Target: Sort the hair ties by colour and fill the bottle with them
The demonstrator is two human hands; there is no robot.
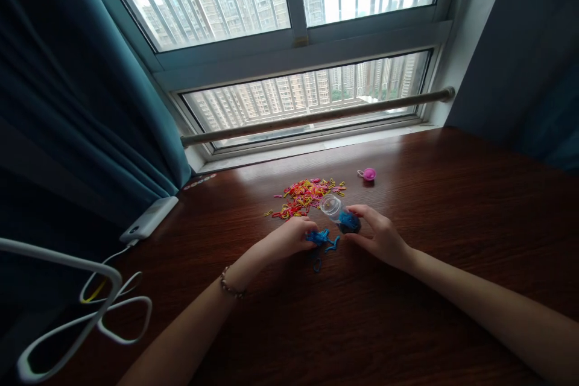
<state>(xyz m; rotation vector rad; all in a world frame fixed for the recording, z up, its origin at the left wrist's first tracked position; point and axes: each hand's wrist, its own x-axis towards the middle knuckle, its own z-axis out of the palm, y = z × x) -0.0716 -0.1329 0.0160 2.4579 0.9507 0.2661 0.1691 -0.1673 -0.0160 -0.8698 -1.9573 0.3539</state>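
My right hand (382, 235) is wrapped around a small clear jar (332, 207), which leans with its mouth toward the upper left. Blue bands fill the lower part of the jar. Close to its left side, my left hand (296, 234) pinches a clump of blue rubber bands (320, 237); some of its fingertips are hidden. Two or so loose blue bands lie on the table just beside and below the clump. Beyond both hands spreads a pile of red, yellow and pink rubber bands (304, 194). A pink lid (369, 174) with a pale loop lies behind the jar.
The dark wooden table (407, 325) runs up to a window with a metal rail (325, 116). On the left are a blue curtain (113, 90), a white box-shaped device (149, 219) and looping white cables (90, 262). Small stickers sit near the far left edge.
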